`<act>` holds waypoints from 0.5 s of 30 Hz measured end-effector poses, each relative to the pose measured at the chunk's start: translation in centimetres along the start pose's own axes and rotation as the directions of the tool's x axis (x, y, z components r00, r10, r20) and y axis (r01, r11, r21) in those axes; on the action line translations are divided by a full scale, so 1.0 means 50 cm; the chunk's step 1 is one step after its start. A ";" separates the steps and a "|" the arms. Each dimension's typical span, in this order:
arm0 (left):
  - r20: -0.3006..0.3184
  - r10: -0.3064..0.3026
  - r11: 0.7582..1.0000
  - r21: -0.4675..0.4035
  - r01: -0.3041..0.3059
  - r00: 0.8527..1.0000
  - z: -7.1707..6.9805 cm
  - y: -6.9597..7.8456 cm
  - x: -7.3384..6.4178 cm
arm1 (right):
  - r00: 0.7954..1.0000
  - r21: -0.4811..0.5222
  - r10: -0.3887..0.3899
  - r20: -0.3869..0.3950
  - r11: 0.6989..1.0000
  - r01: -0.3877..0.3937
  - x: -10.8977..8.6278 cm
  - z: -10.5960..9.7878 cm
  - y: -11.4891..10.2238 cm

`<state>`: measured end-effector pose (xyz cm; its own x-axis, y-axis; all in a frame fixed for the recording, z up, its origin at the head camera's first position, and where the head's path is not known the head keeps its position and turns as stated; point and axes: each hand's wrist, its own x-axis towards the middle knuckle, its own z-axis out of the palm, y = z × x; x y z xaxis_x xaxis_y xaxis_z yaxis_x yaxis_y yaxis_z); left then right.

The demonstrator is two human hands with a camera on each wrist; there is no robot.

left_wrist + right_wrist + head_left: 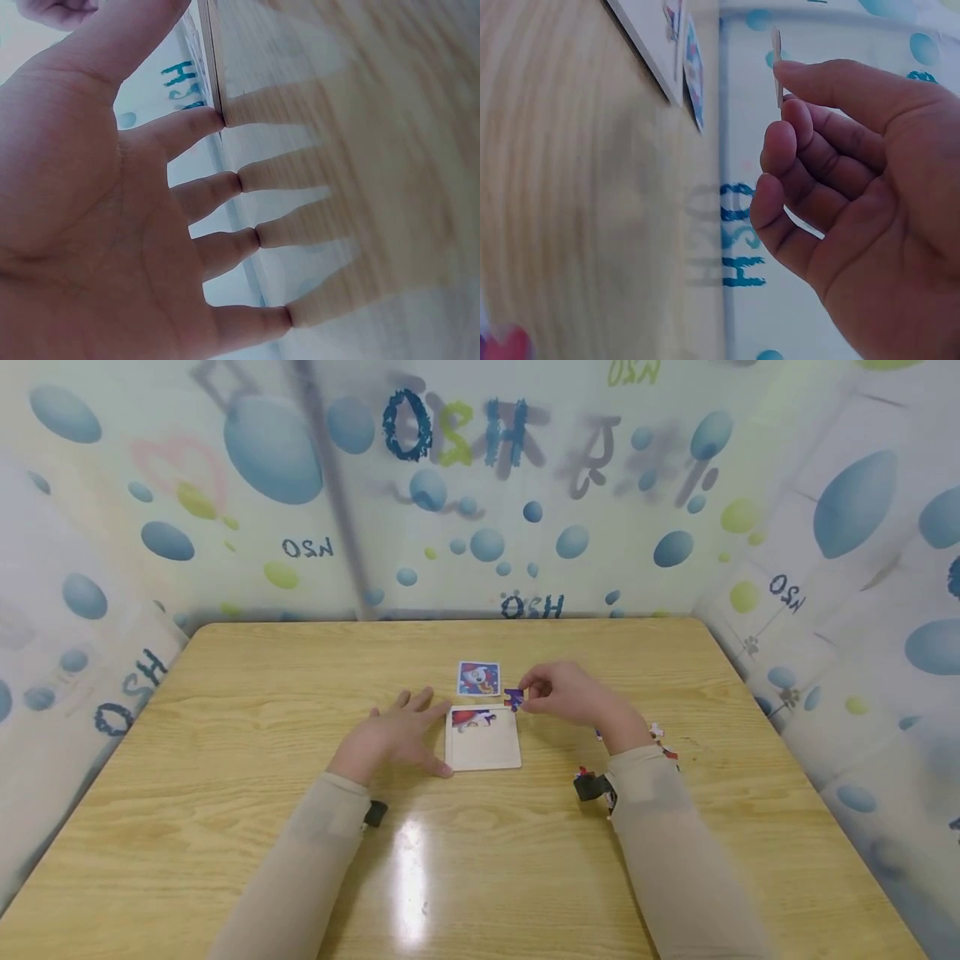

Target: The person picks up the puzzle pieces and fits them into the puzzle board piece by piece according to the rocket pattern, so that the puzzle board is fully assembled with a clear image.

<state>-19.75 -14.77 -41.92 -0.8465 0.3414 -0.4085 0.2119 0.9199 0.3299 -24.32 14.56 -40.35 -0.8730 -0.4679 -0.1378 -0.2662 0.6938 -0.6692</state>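
A square puzzle tray (483, 750) lies mid-table, with colourful pieces fitted along its upper left. My left hand (397, 737) rests at the tray's left side, fingers straight and spread. In the left wrist view its fingertips (247, 180) touch the wood and the forefinger meets the tray's edge. Between thumb and fingers my right hand (566, 693) pinches a purple puzzle piece (513, 698) near the tray's upper right corner. From the right wrist view that puzzle piece (778, 71) appears edge-on, raised off the table, with the other fingers curled below it.
A small picture card (478, 678) of a white cartoon figure lies just beyond the tray. Loose puzzle pieces (657, 730) are scattered near the right wrist, partly hidden by the forearm. Patterned sheeting (487, 543) stands behind the wooden table (300, 668).
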 end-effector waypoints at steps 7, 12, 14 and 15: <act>0.010 -0.005 1.000 -0.001 0.005 1.000 -0.002 0.000 -0.001 | 1.000 0.062 0.027 -0.009 0.998 -0.026 0.017 0.049 0.006; 0.009 -0.008 1.000 0.006 0.007 1.000 -0.003 0.001 -0.001 | 0.999 0.074 0.037 -0.022 0.997 -0.035 0.021 0.073 0.007; 0.007 -0.006 1.000 0.009 0.006 1.000 -0.003 0.000 0.000 | 0.999 0.068 0.038 -0.020 0.997 -0.037 0.021 0.078 0.005; 0.006 -0.006 1.000 0.012 0.006 1.000 -0.003 0.000 0.000 | 0.999 0.064 0.041 -0.021 0.997 -0.039 0.022 0.080 0.004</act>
<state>-19.82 -14.82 -41.79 -0.8450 0.3369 -0.4154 0.2124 0.9242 0.3175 -23.68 12.00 -43.53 -0.8914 -0.4277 -0.1497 -0.2048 0.6751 -0.7088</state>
